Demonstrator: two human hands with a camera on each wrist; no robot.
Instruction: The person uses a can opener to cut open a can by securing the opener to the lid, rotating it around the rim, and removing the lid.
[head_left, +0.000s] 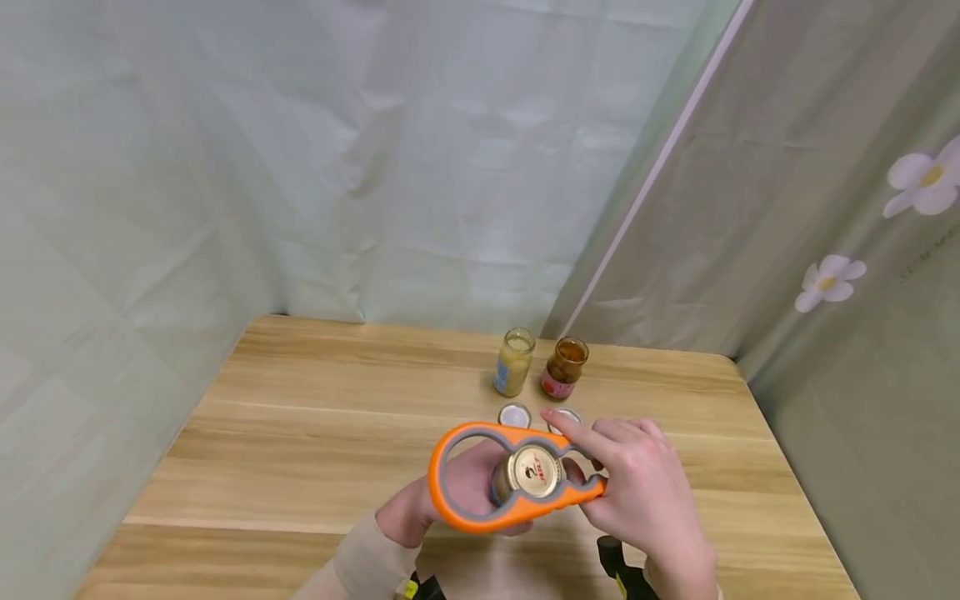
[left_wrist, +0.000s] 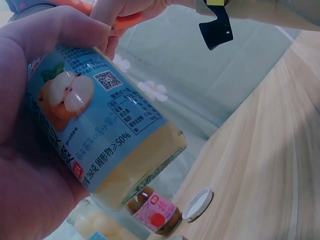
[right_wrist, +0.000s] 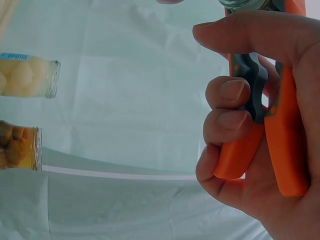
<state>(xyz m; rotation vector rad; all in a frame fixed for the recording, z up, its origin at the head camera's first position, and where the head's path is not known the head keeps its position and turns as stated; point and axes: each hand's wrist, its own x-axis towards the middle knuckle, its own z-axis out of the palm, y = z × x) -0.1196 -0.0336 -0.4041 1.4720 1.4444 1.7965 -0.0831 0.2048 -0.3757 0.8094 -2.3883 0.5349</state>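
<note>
My left hand grips a glass jar with a blue fruit label and pale contents; in the left wrist view the jar is tilted. Its gold lid bears a dark and red print. An orange-and-grey jar opener surrounds the lid in the head view, its large ring reaching left over the left hand. My right hand holds the opener's handles, fingers curled round them in the right wrist view, the thumb across the top.
Towards the back of the wooden table stand an open jar of pale fruit and an open brown jar with a pink label. Two lids, one white inside, lie before them. A pale curtain hangs behind.
</note>
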